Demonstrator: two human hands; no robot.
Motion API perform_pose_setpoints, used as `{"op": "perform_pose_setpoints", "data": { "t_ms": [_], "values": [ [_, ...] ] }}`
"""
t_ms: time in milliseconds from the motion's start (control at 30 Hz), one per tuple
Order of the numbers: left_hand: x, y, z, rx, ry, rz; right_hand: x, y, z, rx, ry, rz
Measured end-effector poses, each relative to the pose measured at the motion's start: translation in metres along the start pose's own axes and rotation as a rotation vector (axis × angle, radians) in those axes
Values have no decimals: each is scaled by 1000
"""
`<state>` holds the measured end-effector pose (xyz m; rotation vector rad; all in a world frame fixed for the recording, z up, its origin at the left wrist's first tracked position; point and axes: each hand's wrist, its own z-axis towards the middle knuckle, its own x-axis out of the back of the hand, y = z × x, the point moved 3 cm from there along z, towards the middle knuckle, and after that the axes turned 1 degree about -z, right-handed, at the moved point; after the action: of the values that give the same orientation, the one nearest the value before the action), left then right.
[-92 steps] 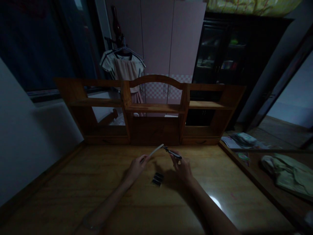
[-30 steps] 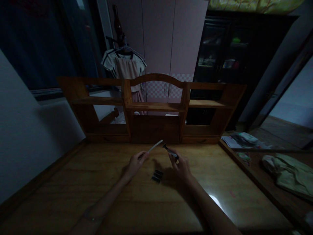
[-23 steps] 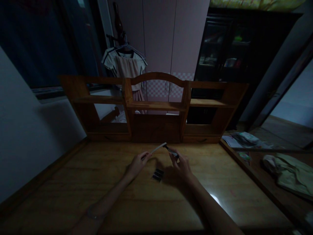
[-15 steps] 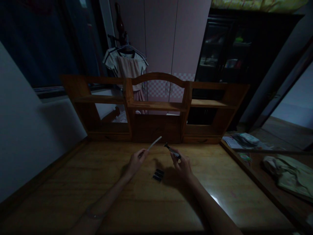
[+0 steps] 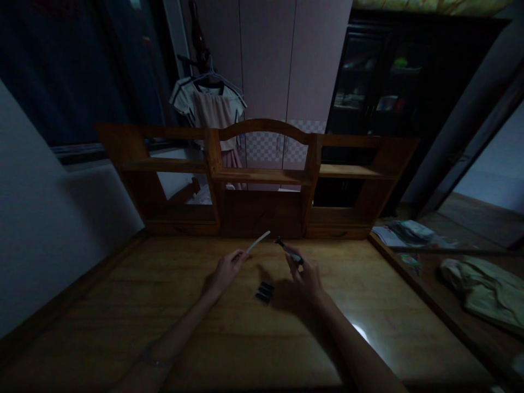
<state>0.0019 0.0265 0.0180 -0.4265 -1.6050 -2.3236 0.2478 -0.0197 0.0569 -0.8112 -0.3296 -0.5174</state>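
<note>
My left hand [image 5: 227, 269] is closed round one end of a slim, pale, slightly curved strip [image 5: 258, 239], whose free end points up and to the right. In my right hand [image 5: 306, 275] is a razor [image 5: 291, 253] with a dark and grey handle, gripped between fingers and thumb. Its small dark head faces the tip of the strip, with a narrow gap between them. Below and between both hands, a small pack with dark oblong pieces [image 5: 265, 292] lies on the wooden desk [image 5: 172, 305]. Fine detail is lost in the dim light.
A wooden shelf unit [image 5: 262, 176] stands along the desk's back edge. A wall [image 5: 28, 218] borders the left side. To the right, beyond the raised desk edge, lie papers [image 5: 388, 236] and a pale cloth bag [image 5: 487, 289].
The view has shifted very slightly. Both hands keep their hold on the strip and the razor, with the strip's tip a touch lower.
</note>
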Motion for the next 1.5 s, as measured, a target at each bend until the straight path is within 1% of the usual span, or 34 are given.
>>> {"op": "perform_pose_setpoints", "data": {
  "t_ms": [100, 200, 367, 467, 567, 667, 767, 833, 967, 1033, 1200, 1367, 1500],
  "values": [
    [-4, 7, -3, -27, -27, -38, -1, -2, 0, 17, -6, 19],
    [-10, 11, -6, -40, -74, -20, -2, -2, 0, 28, 2, 23],
    [-4, 5, -3, 8, -18, 8, -1, 0, -1, 22, 9, 11],
    [-2, 7, -3, -12, -15, -20, -1, 1, -1, 21, 8, 14],
    [-7, 13, -5, -46, -59, -39, -2, 2, -1, 19, 7, 7],
    [-9, 11, -6, -36, -99, -29, -2, 2, -1, 18, 11, 5],
    [-6, 6, -4, 3, -64, -25, -2, 2, -2, 18, 19, 8],
    [-4, 5, -3, 3, -41, -38, -2, 1, -2, 17, 18, 15],
    [-7, 9, -5, -35, -80, -51, -1, -1, -1, 23, 16, 5],
    [-9, 9, -6, -26, -92, -38, 0, -2, -1, 24, 14, -3],
    [-3, 8, -5, -6, -38, -36, 0, -1, -1, 10, 7, -6],
    [-9, 14, -7, -38, -102, -39, 0, 0, -2, -3, -3, 5],
    [-7, 7, -5, -12, -69, -20, 1, -1, -2, -9, 26, 48]
  ]
}}
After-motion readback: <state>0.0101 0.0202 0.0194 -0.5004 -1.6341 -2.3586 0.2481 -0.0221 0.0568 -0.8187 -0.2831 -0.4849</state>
